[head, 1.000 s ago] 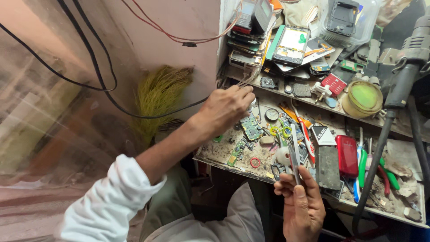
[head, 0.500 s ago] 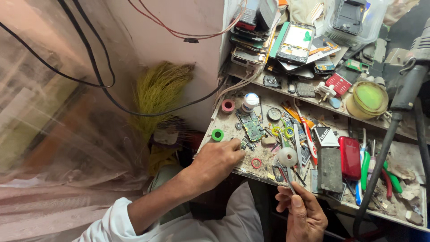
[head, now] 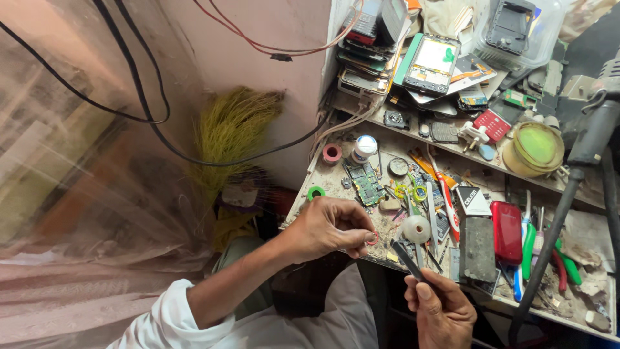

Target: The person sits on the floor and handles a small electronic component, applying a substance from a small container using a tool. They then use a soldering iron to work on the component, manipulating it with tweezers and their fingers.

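Head view, looking down on a cluttered table (head: 336,184). Left hand (head: 329,227) hovering over the near left edge, fingers (head: 359,236) curled in and pressed together at the tips, pinching a small red ring (head: 373,238); ring sitting at the fingertips, just above the table's near edge, its opening too small to read for tilt. Right hand (head: 439,310) lying nearer and further right, below the table edge, fingers closed around the lower end of a thin dark tool (head: 408,260). Tool's long axis running on a slant, near end buried in the fist, free end pointing far and left toward the red ring, tip just beside it but apart.

Crowding the space just beyond the tool's tip: a round pale disc (head: 416,229), touching or overlapping the tool in this view, cannot tell which. Lying further left on the table: a green tape roll (head: 316,193), a pink tape roll (head: 332,153), a small white jar (head: 364,148) and a green circuit board (head: 365,182). Resting to the right: a red phone (head: 506,232) and a dark flat phone body (head: 477,249). Stacking up on the far shelf: old phones (head: 431,63) and a round yellow-green tin (head: 535,148). Standing at the right, a dark pole (head: 560,213) leaning across the table's edge.
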